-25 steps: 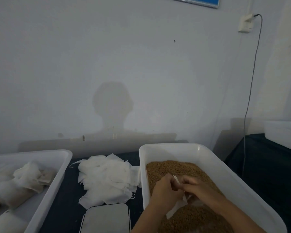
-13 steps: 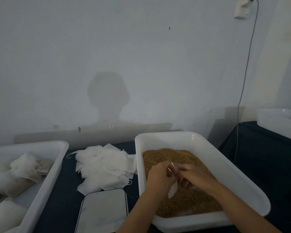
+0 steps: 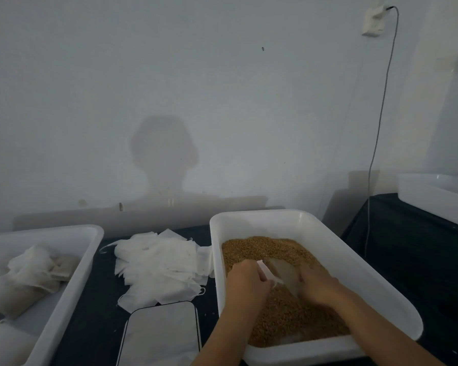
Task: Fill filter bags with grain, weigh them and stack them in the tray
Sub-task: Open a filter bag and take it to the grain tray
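Brown grain (image 3: 283, 310) fills a white tub (image 3: 336, 249) at the right. Over the grain lies a white filter bag (image 3: 282, 274) with its mouth held apart. My left hand (image 3: 245, 282) pinches the bag's left edge. My right hand (image 3: 319, 287) grips the bag's right side, fingers partly sunk in the grain. A loose pile of empty filter bags (image 3: 159, 265) lies on the dark table between the tubs. The white tray (image 3: 72, 270) at the left holds several filled bags (image 3: 19, 281). A flat scale (image 3: 160, 336) sits near the front edge.
A second white tub (image 3: 436, 196) stands on another dark table at the far right. A cable (image 3: 378, 133) hangs down the wall from a socket (image 3: 372, 21) into the gap between the tables. The wall runs close behind the tubs.
My hands have drawn apart, spreading the bag's mouth over the grain. The right hand has dipped into the grain. The camera has shifted a little.
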Demonstrator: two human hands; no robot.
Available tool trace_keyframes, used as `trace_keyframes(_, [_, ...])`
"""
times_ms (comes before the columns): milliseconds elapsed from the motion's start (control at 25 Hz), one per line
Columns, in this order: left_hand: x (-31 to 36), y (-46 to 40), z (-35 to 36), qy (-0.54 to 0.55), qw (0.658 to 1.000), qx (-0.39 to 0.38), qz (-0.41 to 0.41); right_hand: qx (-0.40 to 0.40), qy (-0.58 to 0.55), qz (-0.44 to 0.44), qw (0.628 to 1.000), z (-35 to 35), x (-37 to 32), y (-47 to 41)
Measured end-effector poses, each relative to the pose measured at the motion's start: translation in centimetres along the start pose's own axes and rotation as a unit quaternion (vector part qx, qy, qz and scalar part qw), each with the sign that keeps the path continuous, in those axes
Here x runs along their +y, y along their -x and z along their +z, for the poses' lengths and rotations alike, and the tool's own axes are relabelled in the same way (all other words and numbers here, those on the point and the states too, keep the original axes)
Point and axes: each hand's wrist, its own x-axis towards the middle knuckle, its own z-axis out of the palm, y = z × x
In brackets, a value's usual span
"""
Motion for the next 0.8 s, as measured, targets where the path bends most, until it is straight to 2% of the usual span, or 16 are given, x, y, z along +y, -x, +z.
trace_keyframes(40, [0.0,0.0,-0.1,0.003,1.0,0.01,-0.005,-0.013,0.024,0.017,0.999,0.1,0.0,-0.2])
trace_keyframes(160, [0.2,-0.1,-0.3,0.015,0.998,0.051,-0.019,0.049,0.087,0.059,0.993,-0.9,0.4,-0.2])
trace_keyframes(200, [0.3,-0.1,-0.5,0.031,0.997,0.07,-0.025,0.048,0.129,0.072,0.988,-1.4,1.1,-0.1])
trace_keyframes(280, [0.4,-0.2,-0.7,0.061,0.992,0.104,-0.037,-0.026,0.198,0.09,0.976,-2.3,2.3,0.5])
trace_keyframes(400, [0.3,-0.4,-0.9,0.085,0.986,0.131,-0.051,-0.124,0.197,0.101,0.967,-2.5,3.8,0.9])
trace_keyframes(640, [0.5,-0.5,-1.1,0.091,0.984,0.141,-0.064,-0.083,0.149,0.021,0.985,-0.8,4.3,0.8])
trace_keyframes(800, [0.3,-0.4,-1.3,0.121,0.98,0.146,-0.053,-0.008,0.124,-0.019,0.992,-2.1,3.8,1.0])
